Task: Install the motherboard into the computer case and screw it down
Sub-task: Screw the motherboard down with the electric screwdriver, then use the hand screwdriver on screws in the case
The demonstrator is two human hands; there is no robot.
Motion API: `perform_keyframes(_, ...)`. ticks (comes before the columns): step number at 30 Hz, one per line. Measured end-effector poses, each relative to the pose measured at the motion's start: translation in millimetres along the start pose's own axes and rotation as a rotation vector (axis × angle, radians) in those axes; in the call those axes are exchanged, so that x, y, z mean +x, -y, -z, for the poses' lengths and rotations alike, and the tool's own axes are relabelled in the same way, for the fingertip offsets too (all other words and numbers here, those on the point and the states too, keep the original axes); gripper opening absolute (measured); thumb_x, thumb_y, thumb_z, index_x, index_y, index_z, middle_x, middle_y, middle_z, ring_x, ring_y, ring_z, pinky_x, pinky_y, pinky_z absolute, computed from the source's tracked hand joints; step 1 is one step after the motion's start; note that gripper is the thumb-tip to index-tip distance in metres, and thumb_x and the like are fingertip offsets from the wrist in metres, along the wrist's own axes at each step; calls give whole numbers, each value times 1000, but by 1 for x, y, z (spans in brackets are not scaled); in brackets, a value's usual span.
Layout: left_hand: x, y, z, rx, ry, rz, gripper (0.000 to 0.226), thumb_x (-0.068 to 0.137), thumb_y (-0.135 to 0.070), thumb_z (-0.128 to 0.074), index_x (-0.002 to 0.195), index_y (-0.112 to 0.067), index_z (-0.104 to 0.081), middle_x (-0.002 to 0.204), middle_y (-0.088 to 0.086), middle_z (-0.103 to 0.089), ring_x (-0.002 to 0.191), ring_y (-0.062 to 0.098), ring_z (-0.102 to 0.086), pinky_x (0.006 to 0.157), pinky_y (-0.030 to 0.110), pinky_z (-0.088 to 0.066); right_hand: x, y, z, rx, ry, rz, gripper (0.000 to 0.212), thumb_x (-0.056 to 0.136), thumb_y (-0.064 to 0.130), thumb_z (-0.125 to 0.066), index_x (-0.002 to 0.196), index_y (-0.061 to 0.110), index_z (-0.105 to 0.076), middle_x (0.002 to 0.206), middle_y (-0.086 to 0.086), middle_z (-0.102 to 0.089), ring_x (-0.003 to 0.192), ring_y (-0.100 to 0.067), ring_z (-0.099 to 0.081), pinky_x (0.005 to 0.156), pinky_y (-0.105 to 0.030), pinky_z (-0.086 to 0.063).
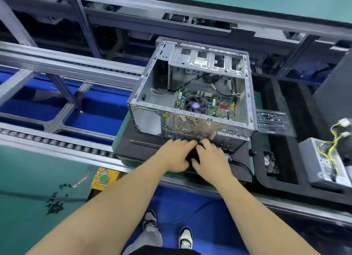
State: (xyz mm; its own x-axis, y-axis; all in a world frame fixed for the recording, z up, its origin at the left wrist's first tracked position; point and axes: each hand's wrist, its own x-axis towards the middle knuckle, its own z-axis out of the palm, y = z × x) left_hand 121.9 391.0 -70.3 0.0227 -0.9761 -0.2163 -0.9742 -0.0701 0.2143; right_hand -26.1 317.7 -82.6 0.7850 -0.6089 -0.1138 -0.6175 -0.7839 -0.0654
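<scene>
The open metal computer case (192, 124) lies on its side on a black foam mat (137, 149). Inside it the green motherboard (213, 104) with its round CPU fan (195, 105) lies flat on the case floor. My left hand (176, 155) and my right hand (210, 158) are close together on the mat just in front of the case's rear panel. Their fingers curl round a small dark object (194, 154) between them. The hands hide most of it, so I cannot tell what it is. A black cable (242, 164) trails off to the right from under my right hand.
A clear plastic tray (274, 123) with small parts sticks out at the case's right. A power supply with yellow wires (323, 159) sits at the right. Roller conveyor rails (57, 144) run along the left. A yellow button box (104, 177) and loose black screws (55, 207) lie on the green bench.
</scene>
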Motion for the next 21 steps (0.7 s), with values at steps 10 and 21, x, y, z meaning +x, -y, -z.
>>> perform_keyframes(10,12,-5,18,0,165,60,33,76,-35,-71,104,-22,-59,101,-1,-59,95,24,-60,72,39,-52,9,5,1,-82,103,-7,45,84,52,-65,114,21,-53,114,-1,-66,108,-28,-59,88,-42,-42)
perform_keyframes(21,-19,19,81,31,787,229,30,75,-17,-70,104,-10,-72,96,2,-65,87,23,-61,82,37,-52,27,69,42,501,576,66,30,78,43,-82,95,24,-67,86,4,-70,74,-11,-62,62,-29,-49)
